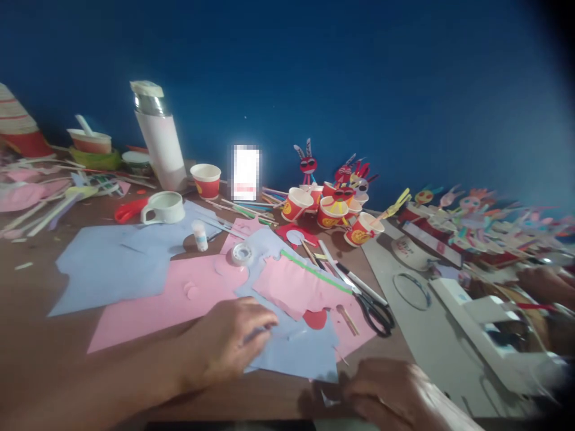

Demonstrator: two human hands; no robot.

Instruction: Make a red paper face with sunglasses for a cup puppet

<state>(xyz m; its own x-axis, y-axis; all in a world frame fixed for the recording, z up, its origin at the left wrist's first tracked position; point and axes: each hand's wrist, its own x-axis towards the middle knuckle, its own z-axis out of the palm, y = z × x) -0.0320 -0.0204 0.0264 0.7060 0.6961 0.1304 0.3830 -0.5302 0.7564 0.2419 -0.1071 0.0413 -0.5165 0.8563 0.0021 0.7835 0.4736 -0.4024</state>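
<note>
My left hand [236, 335] hovers over or rests at the near edge of the light blue paper [296, 353]. Its fingers are loosely bent, with a gap between thumb and forefinger and nothing visible in it. Close to the table's front edge, my right hand [389, 389] is curled with fingers together. A small whitish piece [331, 398] shows by its fingertips; blur hides whether they hold it. Ahead lie cut pink paper [287, 284] with a green strip [314, 271], a red paper piece [315, 319], black-handled scissors [375, 312] and a tape roll [242, 254].
A white bottle [162, 143], a mug [165, 208], a glue bottle [200, 236] and a paper cup [206, 181] stand behind. Decorated cups [332, 212] crowd the back right. Another person's hand [545, 284] is at far right, near a white device [476, 335].
</note>
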